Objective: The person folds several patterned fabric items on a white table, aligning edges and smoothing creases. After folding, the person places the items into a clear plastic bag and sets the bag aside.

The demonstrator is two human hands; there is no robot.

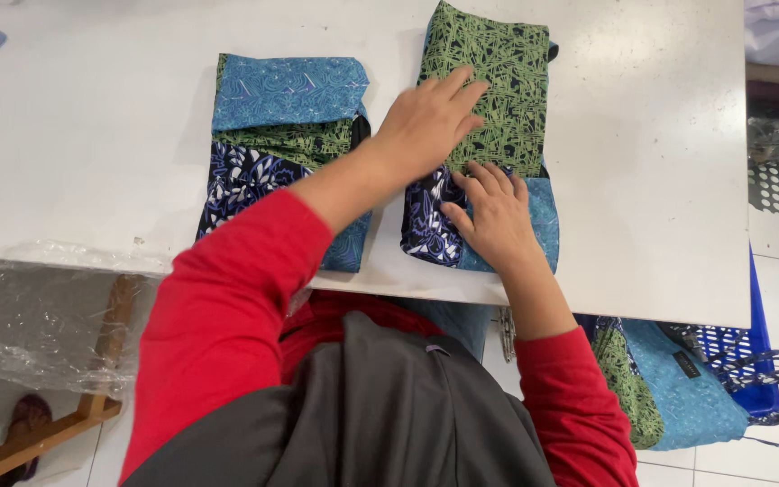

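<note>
long red sleeves, pushed up short of the wrists on both arms, over a red top. dark grey cloth draped down the chest, with one small pale tag on it. left hand (426, 122) and right hand (496, 216) bare: no rings, gloves or watch.

folded patchwork cloth (498, 81), green, navy and blue panels, lies flat on the white table.

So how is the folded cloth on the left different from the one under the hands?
The left folded cloth lies untouched; the right folded cloth has the left hand and right hand pressing on it. The left folded cloth shows blue on top; the right folded cloth shows green on top. Both are patchwork of blue, green and dark leafy prints on the white table.
</note>
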